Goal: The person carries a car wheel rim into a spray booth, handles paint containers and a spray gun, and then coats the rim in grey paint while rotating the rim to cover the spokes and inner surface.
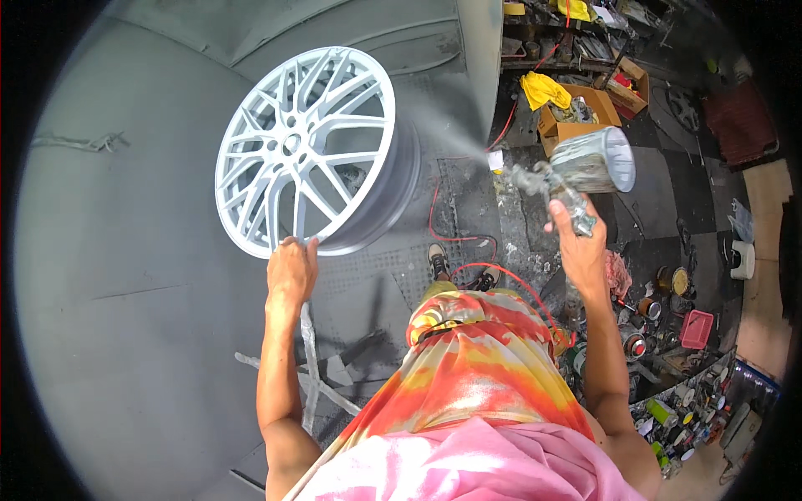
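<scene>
My left hand [291, 272] grips the lower rim of a white alloy wheel [291, 144] with many thin spokes. The wheel is raised above the floor and tilted, its grey barrel showing on the right. In my right hand [580, 249] is a paint spray gun [558, 190], my fingers wrapped round its handle. A paint-streaked cup [595, 160] sits on the gun. From the nozzle a pale mist [447, 129] fans out toward the wheel's right side. Below my left hand a grey-coated stand [311, 367] is partly visible; how the wheel rests on it is hidden.
A red hose [510, 271] runs by my feet and along the floor. Cardboard boxes [585, 113] with a yellow cloth [543, 89] lie at the far right. Cans, a pink basket [696, 329] and a white jug [742, 260] clutter the right side. A grey wall stands behind the wheel.
</scene>
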